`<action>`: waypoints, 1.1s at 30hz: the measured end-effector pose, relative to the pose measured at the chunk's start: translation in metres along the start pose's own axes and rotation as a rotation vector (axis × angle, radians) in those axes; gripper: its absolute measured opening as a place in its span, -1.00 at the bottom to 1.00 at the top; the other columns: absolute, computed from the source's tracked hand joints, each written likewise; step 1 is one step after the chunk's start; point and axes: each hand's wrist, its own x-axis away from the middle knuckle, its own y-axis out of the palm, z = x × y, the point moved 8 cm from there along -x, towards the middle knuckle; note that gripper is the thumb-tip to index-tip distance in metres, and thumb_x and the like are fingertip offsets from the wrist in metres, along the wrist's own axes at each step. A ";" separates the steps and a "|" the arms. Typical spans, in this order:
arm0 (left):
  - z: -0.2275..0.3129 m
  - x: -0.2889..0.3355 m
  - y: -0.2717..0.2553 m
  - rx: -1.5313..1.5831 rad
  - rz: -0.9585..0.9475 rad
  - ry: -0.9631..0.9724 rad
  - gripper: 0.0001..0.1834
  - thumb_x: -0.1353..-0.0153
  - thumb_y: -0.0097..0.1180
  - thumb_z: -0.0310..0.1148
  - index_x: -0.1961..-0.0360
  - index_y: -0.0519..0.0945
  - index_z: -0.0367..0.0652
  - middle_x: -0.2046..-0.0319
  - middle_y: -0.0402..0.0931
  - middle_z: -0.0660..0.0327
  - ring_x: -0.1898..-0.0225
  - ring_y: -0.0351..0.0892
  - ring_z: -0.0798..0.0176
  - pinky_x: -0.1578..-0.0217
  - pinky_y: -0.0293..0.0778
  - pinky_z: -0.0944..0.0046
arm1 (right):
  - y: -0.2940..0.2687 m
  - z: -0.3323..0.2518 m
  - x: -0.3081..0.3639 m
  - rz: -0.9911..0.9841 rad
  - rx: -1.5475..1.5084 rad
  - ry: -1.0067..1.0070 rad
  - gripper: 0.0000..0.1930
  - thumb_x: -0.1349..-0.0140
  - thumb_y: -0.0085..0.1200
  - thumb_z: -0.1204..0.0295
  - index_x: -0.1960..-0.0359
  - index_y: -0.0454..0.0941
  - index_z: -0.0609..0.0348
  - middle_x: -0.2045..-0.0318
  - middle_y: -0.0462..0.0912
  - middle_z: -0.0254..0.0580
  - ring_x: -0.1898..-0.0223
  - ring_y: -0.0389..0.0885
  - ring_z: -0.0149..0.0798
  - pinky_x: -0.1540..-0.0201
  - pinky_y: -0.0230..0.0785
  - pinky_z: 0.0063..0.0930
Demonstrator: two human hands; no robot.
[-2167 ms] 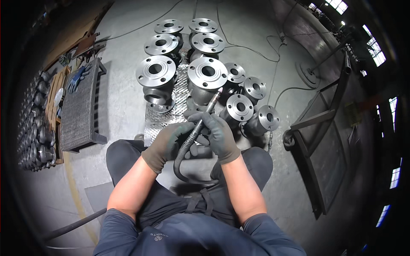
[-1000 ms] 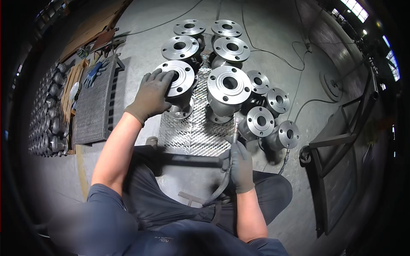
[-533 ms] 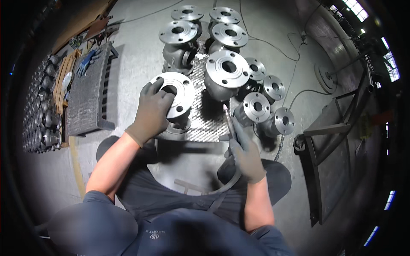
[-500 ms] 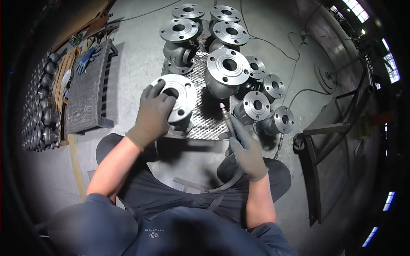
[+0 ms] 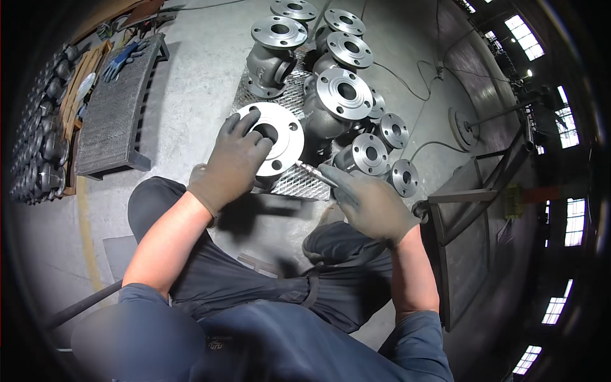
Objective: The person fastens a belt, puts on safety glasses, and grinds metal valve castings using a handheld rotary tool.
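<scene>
My left hand (image 5: 230,160), in a grey glove, is closed on a flanged valve body (image 5: 289,139). Its fingers lie over the bright round flange and curl at the central bore. In my gloved right hand (image 5: 377,207) is a slim, pen-shaped grinder (image 5: 316,174), pointing up and left. The tool's tip meets, or nearly meets, the lower right rim of the flange; exact contact cannot be made out. Beneath the valve body is a metal patterned plate (image 5: 299,186). Just right of it another flanged valve body (image 5: 344,94) leans with its flange tilted up.
More valve bodies (image 5: 280,33) stand behind and to the right. Leftward is a low metal bench (image 5: 118,114) with blue gloves (image 5: 121,60) on it, beside stacked castings (image 5: 41,149). A dark metal frame (image 5: 464,196) stands at right; a hose (image 5: 439,145) crosses the floor.
My right hand has swung the grinder leftward, bringing its tip to the flange rim. My left hand keeps its hold on the valve body. The whole view has turned slightly.
</scene>
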 end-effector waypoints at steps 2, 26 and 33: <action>0.001 -0.001 -0.001 0.030 0.002 0.003 -0.68 -0.15 0.31 -0.53 0.03 0.70 -0.14 0.03 0.71 0.08 -0.52 0.45 -0.24 -0.55 0.27 -0.38 | 0.002 -0.003 -0.006 -0.050 0.021 0.004 -0.36 -0.44 0.14 0.42 -0.58 0.48 -0.07 0.13 0.74 0.19 0.05 0.74 0.29 -0.01 0.56 0.18; -0.001 0.002 -0.002 0.043 0.007 -0.003 -0.70 -0.18 0.28 -0.49 0.02 0.68 -0.14 0.05 0.68 0.08 -0.53 0.45 -0.23 -0.58 0.25 -0.33 | 0.010 -0.005 -0.030 -0.156 0.029 -0.004 -0.42 -0.42 0.13 0.45 -0.50 0.53 0.01 0.17 0.76 0.23 0.13 0.74 0.34 0.02 0.55 0.21; -0.001 0.001 -0.001 0.019 0.011 -0.003 -0.71 -0.20 0.31 -0.44 0.03 0.70 -0.12 0.03 0.71 0.10 -0.53 0.46 -0.21 -0.58 0.25 -0.34 | 0.014 -0.001 -0.021 -0.114 0.007 -0.041 -0.38 -0.42 0.16 0.47 -0.54 0.51 0.00 0.12 0.76 0.23 0.08 0.75 0.29 0.01 0.56 0.16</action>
